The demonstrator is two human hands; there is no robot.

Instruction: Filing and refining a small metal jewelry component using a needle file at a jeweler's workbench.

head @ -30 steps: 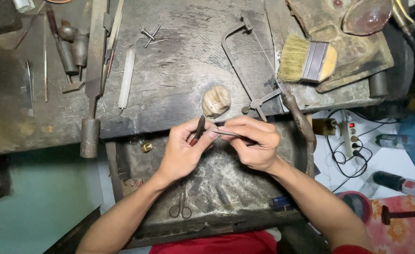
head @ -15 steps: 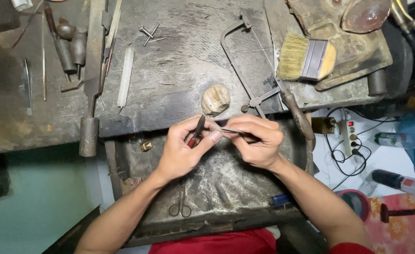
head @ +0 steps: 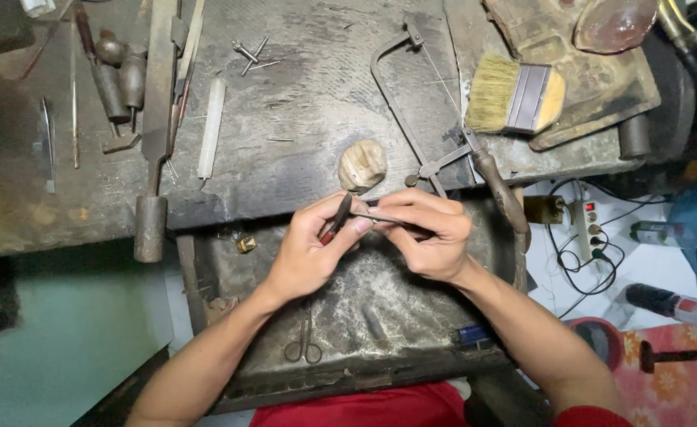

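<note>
Below, small scissors (head: 303,348) lie inside the leather tray (head: 380,316).

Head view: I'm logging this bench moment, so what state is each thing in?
left hand: gripping small pliers
right hand: pinching a thin metal tool
jeweller's saw: lying flat on bench
brush: lying on its side
scissors: closed, in tray

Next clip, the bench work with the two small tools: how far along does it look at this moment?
Done: nothing finished shows on the bench. In hand: the left hand holds small pliers, the right hand a thin metal tool, tips meeting over the tray; any piece between them is too small to see. Left: cannot tell; the saw, brush and scissors lie unused.
</note>
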